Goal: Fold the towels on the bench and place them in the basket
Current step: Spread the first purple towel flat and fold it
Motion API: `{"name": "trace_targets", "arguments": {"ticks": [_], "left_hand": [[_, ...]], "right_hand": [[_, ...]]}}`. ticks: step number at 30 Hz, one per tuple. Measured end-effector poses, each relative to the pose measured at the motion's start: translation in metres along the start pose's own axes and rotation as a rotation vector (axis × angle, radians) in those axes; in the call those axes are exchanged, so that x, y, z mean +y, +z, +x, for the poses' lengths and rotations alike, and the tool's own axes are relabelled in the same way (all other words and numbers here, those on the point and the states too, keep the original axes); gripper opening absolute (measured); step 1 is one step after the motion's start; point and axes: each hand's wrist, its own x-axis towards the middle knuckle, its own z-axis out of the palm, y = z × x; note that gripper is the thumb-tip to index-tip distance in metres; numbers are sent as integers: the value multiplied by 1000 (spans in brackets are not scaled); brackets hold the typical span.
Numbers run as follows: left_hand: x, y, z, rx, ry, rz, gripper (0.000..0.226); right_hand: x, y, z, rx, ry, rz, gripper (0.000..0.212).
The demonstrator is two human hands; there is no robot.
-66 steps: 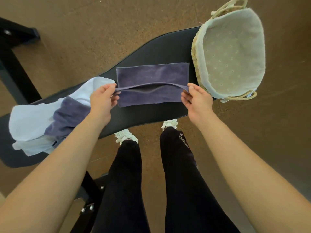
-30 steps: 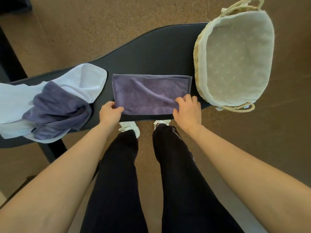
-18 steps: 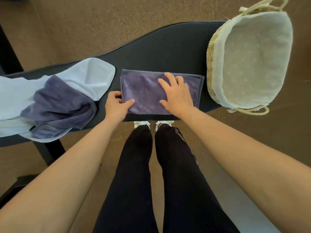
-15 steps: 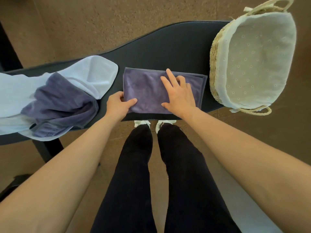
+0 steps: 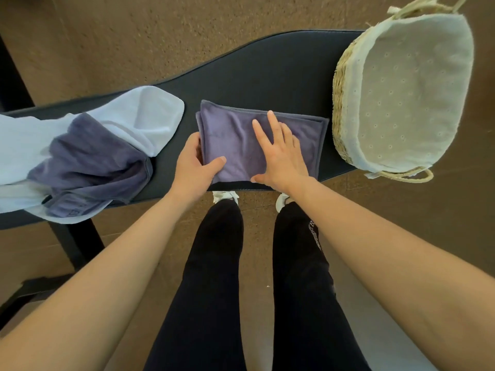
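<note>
towel pile (image 5: 88,156) cut by left edge, basket (image 5: 341,103) handle clipped at top

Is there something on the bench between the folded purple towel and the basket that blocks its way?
Nothing visible does. Only a bare strip of bench separates the purple towel from the basket, which holds nothing. The left hand grips the towel's left edge; the right hand lies flat on it.
</note>
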Motion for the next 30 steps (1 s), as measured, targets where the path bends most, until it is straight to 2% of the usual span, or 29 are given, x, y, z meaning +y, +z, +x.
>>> {"name": "trace_targets", "arguments": {"ticks": [3,6,8,11,15,18,21,27,30], "left_hand": [[13,14,-12,28,80,52,55],[30,37,-27,6,159,90,57],[42,58,-37,-31,207,102,54],[53,90,-46,-103,230,74,54],[53,117,-46,-191,193,69,61],[46,122,-38,-105,216,156,54],[33,119,-22,23,288,399,52],[26,125,8,-48,338,928,83],[28,129,16,-50,313,992,93]], "right_hand": [[4,-5,-15,105,65,292,86],[9,-21,-35,78,193,881,43],[11,-33,-49,29,246,1241,34],[16,-41,-66,32,236,1447,29],[32,-39,-76,129,291,1355,26],[53,-35,-74,173,355,1203,27],[72,-27,-66,201,404,1096,29],[96,-9,-53,114,550,827,57],[91,-6,-66,209,481,586,46]]}}
